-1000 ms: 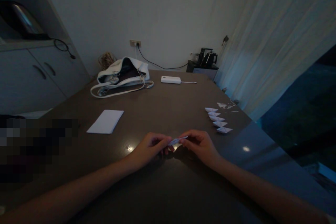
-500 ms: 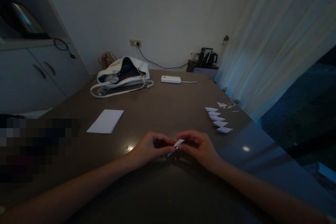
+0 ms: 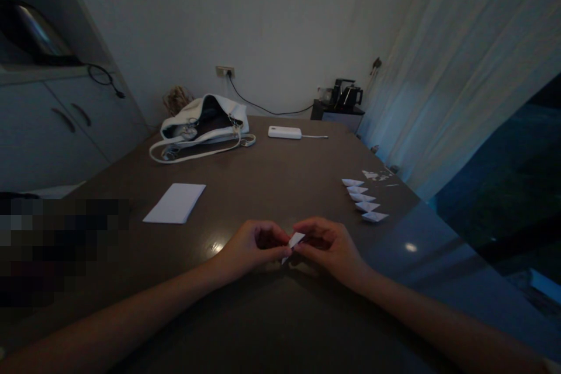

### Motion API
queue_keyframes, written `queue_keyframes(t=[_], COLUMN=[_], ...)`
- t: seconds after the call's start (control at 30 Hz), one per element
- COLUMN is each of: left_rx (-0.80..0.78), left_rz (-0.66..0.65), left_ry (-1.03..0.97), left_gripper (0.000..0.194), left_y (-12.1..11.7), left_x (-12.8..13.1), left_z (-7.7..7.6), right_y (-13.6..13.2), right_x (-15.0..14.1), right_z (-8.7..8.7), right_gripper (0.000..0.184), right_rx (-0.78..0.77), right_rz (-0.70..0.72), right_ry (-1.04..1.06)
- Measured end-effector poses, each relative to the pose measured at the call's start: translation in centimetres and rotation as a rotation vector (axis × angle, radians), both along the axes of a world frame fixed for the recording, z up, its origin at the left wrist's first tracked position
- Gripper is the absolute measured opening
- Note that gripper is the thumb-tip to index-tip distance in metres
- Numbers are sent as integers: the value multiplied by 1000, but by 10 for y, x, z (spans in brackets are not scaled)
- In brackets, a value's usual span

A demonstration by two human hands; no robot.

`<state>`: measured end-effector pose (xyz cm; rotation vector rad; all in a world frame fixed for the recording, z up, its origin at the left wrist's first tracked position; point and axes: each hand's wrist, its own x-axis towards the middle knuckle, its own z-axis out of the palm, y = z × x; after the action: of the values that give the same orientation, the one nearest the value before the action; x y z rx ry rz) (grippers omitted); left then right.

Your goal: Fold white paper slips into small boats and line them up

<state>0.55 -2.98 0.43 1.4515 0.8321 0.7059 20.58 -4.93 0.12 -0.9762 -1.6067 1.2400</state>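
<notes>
Between my two hands, just above the front of the table, is a small folded piece of white paper (image 3: 295, 239), held at a slant. My left hand (image 3: 258, 245) pinches its left side between thumb and fingers. On the other side, my right hand (image 3: 331, 245) is closed on it with thumb and fingertips. Fingers cover much of the paper, so its full shape cannot be made out. To the right, several small folded paper boats (image 3: 368, 206) stand in a row. A stack of white paper sheets (image 3: 175, 203) lies to the left.
The brown table (image 3: 280, 175) also carries a white handbag (image 3: 204, 123) at the back left and a white power bank (image 3: 284, 132) with a short cable. Paper scraps (image 3: 372, 175) lie near the right edge. Beyond the table stands a black kettle (image 3: 350, 95).
The folded paper has tilted a little more steeply and shifted slightly left between my fingertips. Both hands keep their hold, and the other things stay in place.
</notes>
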Motion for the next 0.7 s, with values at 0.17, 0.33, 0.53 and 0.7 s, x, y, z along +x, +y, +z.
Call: queue_keyframes(t=[0.17,0.33,0.53,0.7], left_rx=[11,8,6,-34], left_rz=[2,-4,-85,-184], left_ry=[21,28,17,22], left_gripper=[21,22,22,23], left_y=[0,-1,-2,0], left_x=[-1,-1,1,-2], left_z=[1,1,4,9], right_y=[0,1,0,-1], right_x=[0,0,-1,-3], right_z=[0,0,0,2], right_gripper=[28,29,29,31], right_rx=[-10,-24,-44,-77], right_rz=[2,26,118,216], right_ry=[-13,7,53,93])
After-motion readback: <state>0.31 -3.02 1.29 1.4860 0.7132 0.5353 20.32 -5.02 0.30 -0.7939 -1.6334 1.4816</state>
